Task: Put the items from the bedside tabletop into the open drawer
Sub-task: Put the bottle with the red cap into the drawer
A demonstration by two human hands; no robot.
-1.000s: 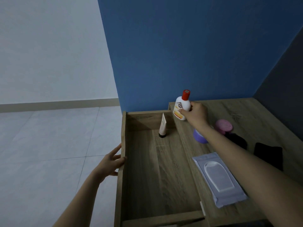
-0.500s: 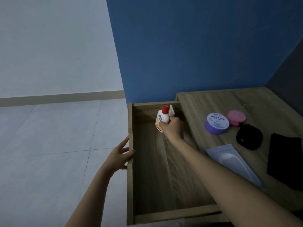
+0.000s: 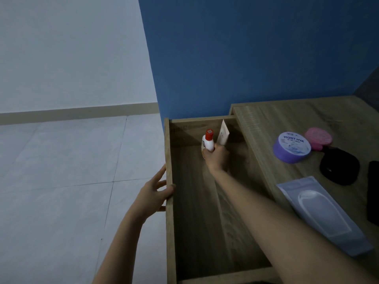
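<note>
A second ago the right hand (image 3: 216, 158) was closing around the white bottle (image 3: 207, 143) with the red cap where it stood at the back edge of the tabletop (image 3: 287, 121); now the bottle is down inside the open drawer (image 3: 170, 212), upright at the far end and just beside the white tube (image 3: 223, 134) that leans against the back wall. The fingers remain wrapped around the bottle's lower body, so it is not yet released — whether its base touches the drawer floor cannot be told, since the hand covers it. The left hand (image 3: 152, 194) has kept its place, fingers loosely spread and curled over the drawer's left side wall, steadying it. That likely makes two items in the drawer, with several left on the tabletop: a purple jar (image 3: 291, 147), a pink round item (image 3: 317, 137), a black pouch (image 3: 339, 168), another black item (image 3: 373, 191) at the right edge, and a pale wipes pack (image 3: 322, 212). The jar's lid reads "MOIST HYA" in blue, with smaller lines too fine to read. The bottle's label shows orange and dark print, mostly hidden by the hand, and the tube's marking is illegible.
</note>
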